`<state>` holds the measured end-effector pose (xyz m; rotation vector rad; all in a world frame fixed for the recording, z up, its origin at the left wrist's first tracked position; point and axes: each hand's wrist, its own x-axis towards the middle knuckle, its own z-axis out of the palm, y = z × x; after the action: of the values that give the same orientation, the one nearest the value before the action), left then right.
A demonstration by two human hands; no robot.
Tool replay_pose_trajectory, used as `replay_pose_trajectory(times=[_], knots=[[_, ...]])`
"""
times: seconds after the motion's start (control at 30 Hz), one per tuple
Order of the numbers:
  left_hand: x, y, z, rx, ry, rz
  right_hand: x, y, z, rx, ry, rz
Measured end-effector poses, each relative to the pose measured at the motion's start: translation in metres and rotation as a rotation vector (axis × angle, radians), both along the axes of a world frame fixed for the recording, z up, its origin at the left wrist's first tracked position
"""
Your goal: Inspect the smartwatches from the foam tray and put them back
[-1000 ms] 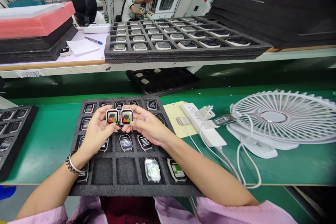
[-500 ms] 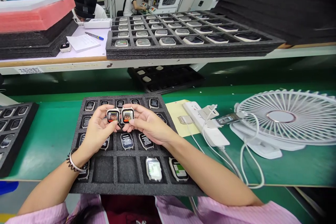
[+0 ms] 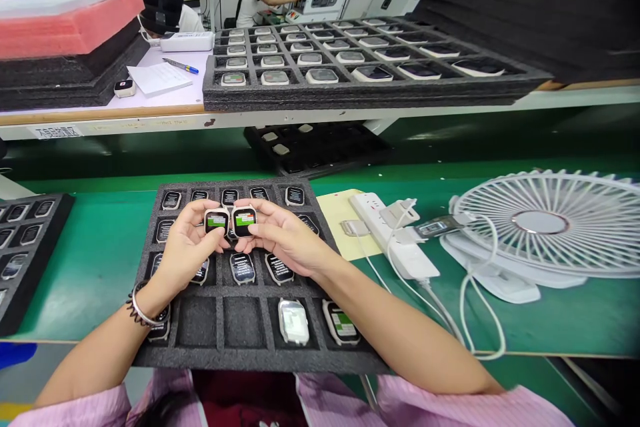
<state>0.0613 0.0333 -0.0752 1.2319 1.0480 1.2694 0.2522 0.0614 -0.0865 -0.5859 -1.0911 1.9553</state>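
Note:
My left hand (image 3: 187, 247) pinches a small smartwatch body (image 3: 217, 221) whose screen shows a green band. My right hand (image 3: 283, 235) grips a second watch body (image 3: 244, 219) with a similar green and white screen. The two watches are held side by side, almost touching, above the middle of a black foam tray (image 3: 220, 347). The tray's pockets hold several more watch bodies, two of them (image 3: 293, 321) with lit screens in the near row. Two near-left pockets are bare.
A white power strip (image 3: 395, 247) with plugged adapters and cables lies right of the tray, beside a white fan (image 3: 545, 223) lying flat. Another foam tray (image 3: 23, 240) sits at the left. A raised shelf holds a larger tray (image 3: 350, 90) of watches; two people work beyond it.
Both watch screens changed from a picture with red and green to a green and white display. My hands stayed in place above the tray.

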Motion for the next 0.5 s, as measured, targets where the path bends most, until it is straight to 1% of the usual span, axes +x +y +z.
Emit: replay_pose_trajectory(times=[0.17, 0.5], knots=[[0.0007, -0.0003, 0.0005, 0.009, 0.033, 0.019, -0.0001, -0.0001, -0.0006, -0.001, -0.007, 0.006], [-0.0009, -0.0006, -0.002, 0.004, 0.003, -0.026, 0.0007, -0.0005, -0.0007, 0.024, -0.054, -0.027]])
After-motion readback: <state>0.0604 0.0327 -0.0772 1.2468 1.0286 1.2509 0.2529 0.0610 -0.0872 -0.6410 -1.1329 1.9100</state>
